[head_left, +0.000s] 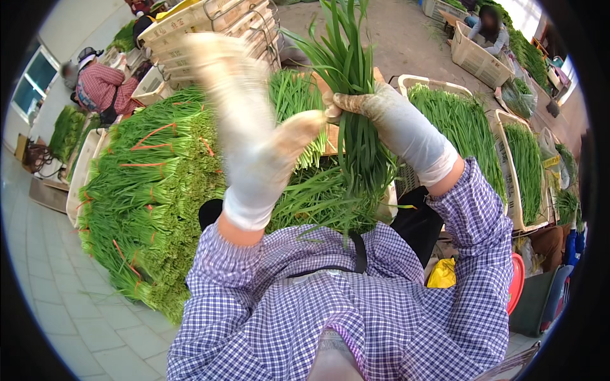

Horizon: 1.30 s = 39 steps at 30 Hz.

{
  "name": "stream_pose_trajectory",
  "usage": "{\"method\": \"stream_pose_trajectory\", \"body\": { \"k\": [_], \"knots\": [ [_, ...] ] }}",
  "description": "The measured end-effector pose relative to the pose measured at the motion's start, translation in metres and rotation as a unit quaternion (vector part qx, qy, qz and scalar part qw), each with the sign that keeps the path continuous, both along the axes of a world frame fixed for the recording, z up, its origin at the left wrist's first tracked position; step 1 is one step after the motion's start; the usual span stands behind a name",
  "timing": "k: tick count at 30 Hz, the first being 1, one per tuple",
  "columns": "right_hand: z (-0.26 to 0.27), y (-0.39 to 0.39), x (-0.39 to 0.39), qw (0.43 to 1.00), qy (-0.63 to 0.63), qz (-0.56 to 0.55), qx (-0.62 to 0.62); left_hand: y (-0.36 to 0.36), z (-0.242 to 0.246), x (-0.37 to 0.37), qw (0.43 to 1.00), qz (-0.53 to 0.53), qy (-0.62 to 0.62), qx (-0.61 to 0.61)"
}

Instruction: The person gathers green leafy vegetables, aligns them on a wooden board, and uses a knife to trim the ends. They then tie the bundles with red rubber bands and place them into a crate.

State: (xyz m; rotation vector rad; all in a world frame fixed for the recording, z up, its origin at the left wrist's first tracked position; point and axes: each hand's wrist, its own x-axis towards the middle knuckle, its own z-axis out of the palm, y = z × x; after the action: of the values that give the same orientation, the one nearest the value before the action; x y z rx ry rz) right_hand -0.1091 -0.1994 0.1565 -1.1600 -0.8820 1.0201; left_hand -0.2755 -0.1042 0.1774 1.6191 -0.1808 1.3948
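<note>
A bunch of long green leafy stalks, which look like garlic chives, is gripped in my right hand, with the leaves spreading above and below the fist. My left hand, in a soiled pale glove and blurred by motion, is spread open, its thumb reaching close to the right fingers; whether they touch I cannot tell. Below my hands, loose green leaves lie in a heap over my lap. Behind the left hand, more cut stalks rest on a wooden board.
To the left rises a large pile of chive bundles tied with orange bands. Stacked plastic crates stand beyond it. Filled crates line the right side. Other people sit further off, left and right.
</note>
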Motion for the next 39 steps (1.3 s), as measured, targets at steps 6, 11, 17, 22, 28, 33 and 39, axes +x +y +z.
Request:
{"method": "stream_pose_trajectory", "body": {
  "k": [6,11,17,22,28,33,39],
  "knots": [
    [0.017,0.006,-0.014,0.938,-0.334,-0.032,0.087,0.009,-0.062,0.026,0.868,-0.349,0.319,-0.153],
    [0.014,0.002,0.000,0.959,-0.274,-0.029,0.066,0.003,-0.078,0.032,0.826,-0.378,0.327,-0.260],
    [-0.008,-0.028,0.002,0.949,-0.312,-0.030,0.000,-0.002,-0.075,0.026,0.856,-0.332,0.268,-0.292],
    [-0.002,-0.031,0.007,0.987,-0.158,-0.010,-0.011,-0.004,-0.064,0.016,0.791,-0.379,0.261,-0.403],
    [0.011,-0.033,0.008,0.954,-0.283,0.073,0.064,-0.005,-0.066,0.019,0.824,-0.369,0.269,-0.334],
    [0.009,0.002,0.010,0.903,-0.430,0.024,-0.011,0.008,-0.072,0.020,0.835,-0.369,0.361,-0.191],
    [0.018,0.022,0.007,0.861,-0.493,0.041,0.122,0.013,-0.055,0.037,0.847,-0.354,0.352,-0.184]
  ]
}}
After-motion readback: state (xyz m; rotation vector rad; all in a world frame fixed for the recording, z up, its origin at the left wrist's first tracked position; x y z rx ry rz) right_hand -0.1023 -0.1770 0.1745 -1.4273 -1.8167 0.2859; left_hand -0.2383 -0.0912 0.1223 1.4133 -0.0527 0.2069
